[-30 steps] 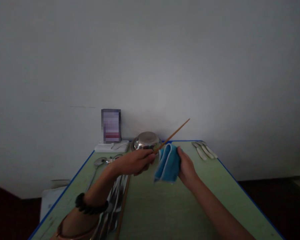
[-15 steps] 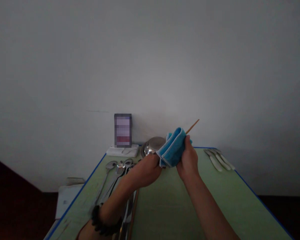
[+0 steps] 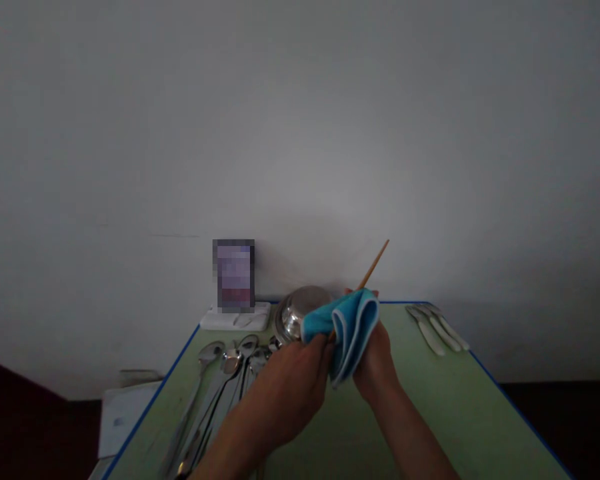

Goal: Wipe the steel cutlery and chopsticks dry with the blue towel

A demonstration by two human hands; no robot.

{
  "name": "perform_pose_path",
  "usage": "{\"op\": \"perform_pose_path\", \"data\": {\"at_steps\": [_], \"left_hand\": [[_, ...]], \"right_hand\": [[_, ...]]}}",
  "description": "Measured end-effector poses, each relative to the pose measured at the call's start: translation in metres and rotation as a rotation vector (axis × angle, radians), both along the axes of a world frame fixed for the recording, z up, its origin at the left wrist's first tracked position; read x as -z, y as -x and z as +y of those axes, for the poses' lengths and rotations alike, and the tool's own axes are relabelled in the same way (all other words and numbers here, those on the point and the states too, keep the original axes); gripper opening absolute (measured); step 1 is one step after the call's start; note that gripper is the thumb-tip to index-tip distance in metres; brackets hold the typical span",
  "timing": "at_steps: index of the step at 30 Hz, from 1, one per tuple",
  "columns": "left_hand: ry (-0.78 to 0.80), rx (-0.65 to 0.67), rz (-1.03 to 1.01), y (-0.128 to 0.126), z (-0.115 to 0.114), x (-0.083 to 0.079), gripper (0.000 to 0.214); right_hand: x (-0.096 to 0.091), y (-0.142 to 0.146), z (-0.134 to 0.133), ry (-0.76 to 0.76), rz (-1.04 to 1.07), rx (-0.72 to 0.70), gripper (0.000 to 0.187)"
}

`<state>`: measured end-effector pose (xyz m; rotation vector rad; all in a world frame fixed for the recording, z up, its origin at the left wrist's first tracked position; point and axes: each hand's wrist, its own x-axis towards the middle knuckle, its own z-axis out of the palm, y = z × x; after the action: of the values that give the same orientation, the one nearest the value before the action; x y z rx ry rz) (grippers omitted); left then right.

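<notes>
My left hand (image 3: 300,373) is closed around the lower end of a thin wooden chopstick (image 3: 375,263), which slants up to the right. A folded blue cloth (image 3: 353,327) with pale edging is wrapped about the chopstick's middle. Behind and under the cloth, my right hand (image 3: 377,360) grips it; most of its fingers are hidden. Left of my left hand lie several metal spoons (image 3: 231,361) with long handles. An upturned shiny metal bowl (image 3: 300,312) sits just beyond my hands.
Three pale-handled forks (image 3: 437,330) lie at the right on the green table (image 3: 460,407). A blurred-out screen (image 3: 235,275) stands on a white base (image 3: 237,317) at the back left, against the wall. A white box (image 3: 125,417) is below the table's left edge.
Both hands have come slightly lower and nearer, and the cloth has turned in my right hand. More of the chopstick's upper end now sticks out. The view has shifted slightly.
</notes>
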<state>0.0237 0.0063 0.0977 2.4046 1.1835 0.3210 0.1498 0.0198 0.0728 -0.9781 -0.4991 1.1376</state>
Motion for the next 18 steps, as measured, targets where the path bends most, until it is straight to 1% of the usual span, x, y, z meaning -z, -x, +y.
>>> {"op": "perform_pose_path", "data": {"at_steps": [1,3,5,8,11,13,15,18], "left_hand": [[-0.011,-0.015,0.011,-0.001,0.001,0.0,0.03],[-0.015,-0.031,0.02,-0.002,0.001,-0.002,0.029],[-0.004,-0.017,0.014,-0.002,-0.001,-0.004,0.026],[-0.011,0.044,0.03,-0.005,-0.004,-0.005,0.025],[-0.006,0.072,0.107,-0.007,-0.007,-0.002,0.03],[0.013,0.062,0.176,-0.006,-0.01,0.0,0.031],[0.026,0.067,0.238,-0.001,-0.013,0.001,0.031],[0.039,0.092,0.283,0.01,-0.017,-0.002,0.035]], "right_hand": [[-0.004,0.005,-0.002,0.035,0.061,-0.022,0.045],[-0.009,0.013,-0.007,0.03,0.101,-0.028,0.047],[-0.01,0.018,-0.01,0.003,0.064,-0.015,0.045],[-0.006,0.016,-0.009,0.008,-0.006,0.021,0.04],[0.0,0.009,-0.002,-0.011,0.034,0.037,0.039],[0.002,0.001,0.004,-0.035,0.141,0.046,0.039],[0.001,-0.009,0.01,-0.066,0.281,0.062,0.037],[-0.004,-0.029,0.016,-0.113,0.358,0.059,0.031]]}}
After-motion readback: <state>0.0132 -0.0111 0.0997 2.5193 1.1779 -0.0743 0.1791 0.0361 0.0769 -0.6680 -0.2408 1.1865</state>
